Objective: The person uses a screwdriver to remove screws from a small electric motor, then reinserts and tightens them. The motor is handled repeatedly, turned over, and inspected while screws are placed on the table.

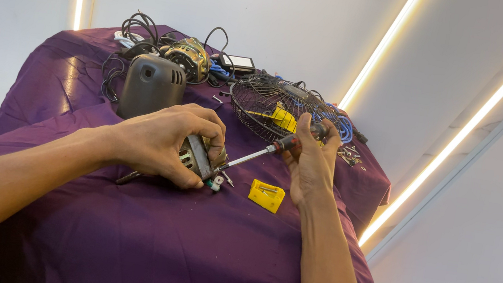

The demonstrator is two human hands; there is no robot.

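Left hand (pixel 161 140): clamps small motor (pixel 199 155) against purple tabletop (pixel 181 245), steadying it.
Right hand (pixel 312 161): fingers wrapped round screwdriver (pixel 267 151), tip at the motor.

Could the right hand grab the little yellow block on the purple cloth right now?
Probably not right away: the right hand is wrapped around the screwdriver. The yellow block lies just beside that wrist with nothing covering it, so once it lets go, reaching looks easy.
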